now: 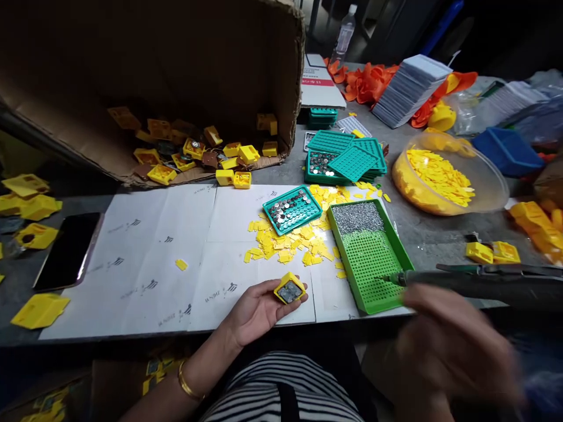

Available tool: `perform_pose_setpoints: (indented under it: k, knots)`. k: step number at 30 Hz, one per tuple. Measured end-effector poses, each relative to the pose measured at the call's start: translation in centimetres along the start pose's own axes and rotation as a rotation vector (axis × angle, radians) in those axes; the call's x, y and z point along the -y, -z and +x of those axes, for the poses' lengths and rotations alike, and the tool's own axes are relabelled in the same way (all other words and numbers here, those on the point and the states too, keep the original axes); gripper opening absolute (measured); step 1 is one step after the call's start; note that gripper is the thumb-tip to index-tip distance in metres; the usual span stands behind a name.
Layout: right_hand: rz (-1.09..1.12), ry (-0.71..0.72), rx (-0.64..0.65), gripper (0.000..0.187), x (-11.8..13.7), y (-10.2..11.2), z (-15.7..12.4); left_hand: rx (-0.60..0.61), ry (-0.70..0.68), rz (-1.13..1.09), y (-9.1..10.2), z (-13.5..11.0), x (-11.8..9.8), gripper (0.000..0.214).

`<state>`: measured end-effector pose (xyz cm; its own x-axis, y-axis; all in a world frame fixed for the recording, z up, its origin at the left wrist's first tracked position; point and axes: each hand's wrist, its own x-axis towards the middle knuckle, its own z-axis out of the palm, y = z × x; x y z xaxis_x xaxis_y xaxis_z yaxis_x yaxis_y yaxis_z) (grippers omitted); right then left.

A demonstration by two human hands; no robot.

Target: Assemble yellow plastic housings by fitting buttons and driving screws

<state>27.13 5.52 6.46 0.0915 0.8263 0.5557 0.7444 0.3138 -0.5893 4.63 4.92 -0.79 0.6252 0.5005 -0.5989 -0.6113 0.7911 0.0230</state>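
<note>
My left hand (259,308) is closed on a small yellow plastic case (290,288), held above the front of the white sheet with its grey inner part facing up. On the right, my right hand (461,346) is smeared by motion, its fingers curled round a dark electric screwdriver (440,280). The thin tip of that tool points left over the green perforated tray (367,296). Small silver screws (358,217) lie heaped at the tray's far end. Beyond the left hand are a pile of flat yellow pieces (281,243) and a teal tray (292,210) of round metal discs.
A cardboard box (176,70) lies open at the back left, with yellow cases inside. A phone (68,252) rests at the left. Stacked teal trays (352,158) stand behind, beside a clear bowl (488,181) of yellow pieces. A bottle (344,35) stands at the back.
</note>
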Motion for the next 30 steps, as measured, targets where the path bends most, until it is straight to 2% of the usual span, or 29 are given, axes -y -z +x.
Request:
perform_pose_setpoints:
  k: [3, 6, 8, 10, 13, 19, 24, 30]
  knots:
    - [0.009, 0.064, 0.113, 0.019, 0.0, -4.5, 4.1, 0.029, 0.033, 0.018, 0.5, -0.3, 0.1, 0.03]
    - [-0.09, 0.085, 0.371, 0.026, -1.6, -9.5, 8.4, 0.064, 0.047, 0.029, 1.1, -0.9, 0.0, 0.029]
    - [-0.198, 0.091, 0.543, 0.031, -2.8, -12.1, 10.0, 0.08, 0.043, 0.029, 1.5, -1.3, -0.2, 0.03]
    - [-0.266, 0.092, 0.65, 0.034, -3.5, -13.7, 10.5, 0.082, 0.04, 0.027, 1.9, -1.6, -0.5, 0.03]
    - [-0.295, 0.086, 0.708, 0.033, -3.9, -14.5, 10.3, 0.07, 0.042, 0.019, 2.2, -1.8, -1.0, 0.031]
    - [-0.312, 0.009, 0.754, 0.023, -3.3, -14.1, 11.6, 0.056, 0.058, 0.037, 2.4, -1.8, -1.7, 0.027]
    - [-0.18, -0.108, 0.768, 0.012, -3.7, -13.7, 12.2, 0.028, 0.021, 0.097, 2.4, -1.9, -1.8, 0.028]
    - [-0.108, -0.196, 0.807, 0.023, -4.6, -14.6, 12.4, 0.019, -0.046, 0.174, 2.0, -2.4, -2.1, 0.033]
